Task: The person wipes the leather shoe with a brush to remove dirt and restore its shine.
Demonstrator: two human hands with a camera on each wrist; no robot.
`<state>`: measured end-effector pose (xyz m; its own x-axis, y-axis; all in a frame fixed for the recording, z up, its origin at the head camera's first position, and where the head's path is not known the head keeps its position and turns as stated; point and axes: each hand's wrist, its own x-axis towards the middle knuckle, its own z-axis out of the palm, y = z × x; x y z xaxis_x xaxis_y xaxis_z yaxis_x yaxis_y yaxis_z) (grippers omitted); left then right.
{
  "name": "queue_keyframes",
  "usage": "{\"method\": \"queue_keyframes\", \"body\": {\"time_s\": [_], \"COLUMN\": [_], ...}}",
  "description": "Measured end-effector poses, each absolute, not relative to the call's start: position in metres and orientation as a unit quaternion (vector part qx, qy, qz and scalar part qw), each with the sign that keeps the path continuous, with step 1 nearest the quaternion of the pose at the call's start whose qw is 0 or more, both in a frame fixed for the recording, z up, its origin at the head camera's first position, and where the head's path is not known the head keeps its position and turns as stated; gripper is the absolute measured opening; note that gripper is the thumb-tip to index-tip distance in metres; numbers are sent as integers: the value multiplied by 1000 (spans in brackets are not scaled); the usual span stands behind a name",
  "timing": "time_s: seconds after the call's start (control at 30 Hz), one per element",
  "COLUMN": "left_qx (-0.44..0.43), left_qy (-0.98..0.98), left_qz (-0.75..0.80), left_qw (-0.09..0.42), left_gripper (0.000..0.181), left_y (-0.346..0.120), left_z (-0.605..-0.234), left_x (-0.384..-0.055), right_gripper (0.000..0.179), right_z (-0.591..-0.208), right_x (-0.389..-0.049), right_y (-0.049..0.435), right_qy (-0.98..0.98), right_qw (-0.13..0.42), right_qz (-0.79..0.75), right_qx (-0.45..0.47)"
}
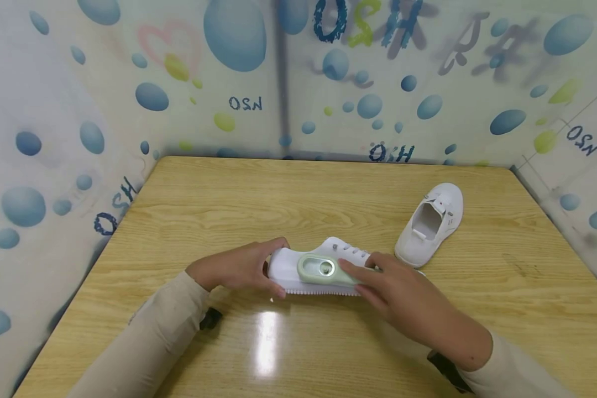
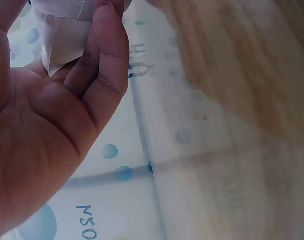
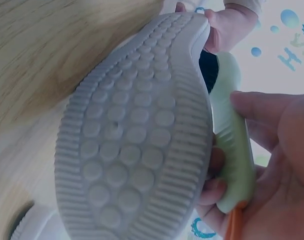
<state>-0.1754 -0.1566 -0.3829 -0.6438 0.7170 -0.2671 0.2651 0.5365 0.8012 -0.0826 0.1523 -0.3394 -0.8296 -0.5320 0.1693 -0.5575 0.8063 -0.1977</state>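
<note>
My left hand (image 1: 244,266) grips the heel end of a white lace-up shoe (image 1: 286,268), held with its side facing up. Thumb and fingers also clasp the white shoe heel (image 2: 66,37) in the left wrist view. My right hand (image 1: 403,296) holds a pale green brush (image 1: 305,268) with a clear window in its back, laid against the shoe's side. In the right wrist view, fingers curl round the green handle (image 3: 232,150), and dark bristles seem to show behind the shoe's edge. The studded sole (image 3: 136,120) faces that camera; the toe is partly hidden by my right hand in the head view.
A second white shoe (image 1: 450,204) stands upright on the wooden table (image 1: 258,199), right and behind the held one. An orange loop (image 3: 234,222) hangs from the handle's end. A curtain with blue dots (image 1: 236,33) surrounds the table's back and sides.
</note>
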Motion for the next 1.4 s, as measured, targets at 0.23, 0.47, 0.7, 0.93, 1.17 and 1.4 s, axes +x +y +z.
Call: {"method": "queue_keyframes", "body": {"time_s": [0.23, 0.47, 0.7, 0.93, 1.17, 1.4], "left_qx": [288, 288, 294, 299, 298, 289], "left_qy": [818, 820, 820, 819, 823, 819], "left_qz": [390, 387, 385, 385, 380, 388], "left_qw": [309, 308, 305, 301, 298, 309], "left_gripper": [64, 64, 64, 63, 63, 64], "left_y": [-156, -156, -155, -154, -155, -156], "left_z": [-383, -382, -383, -383, -383, -386], "left_x": [-175, -175, -176, -177, -176, -176], "right_gripper": [54, 55, 52, 54, 52, 51], "right_z": [-334, -334, -339, -344, -346, -341], "right_x": [-78, -79, -83, -86, -88, -86], "right_y": [167, 169, 156, 145, 141, 151], "right_qy": [-954, -950, -950, -948, -943, -949], "right_qw": [70, 76, 67, 67, 82, 61], "right_qz": [113, 127, 129, 133, 134, 127], "right_qx": [270, 274, 276, 281, 292, 281]}}
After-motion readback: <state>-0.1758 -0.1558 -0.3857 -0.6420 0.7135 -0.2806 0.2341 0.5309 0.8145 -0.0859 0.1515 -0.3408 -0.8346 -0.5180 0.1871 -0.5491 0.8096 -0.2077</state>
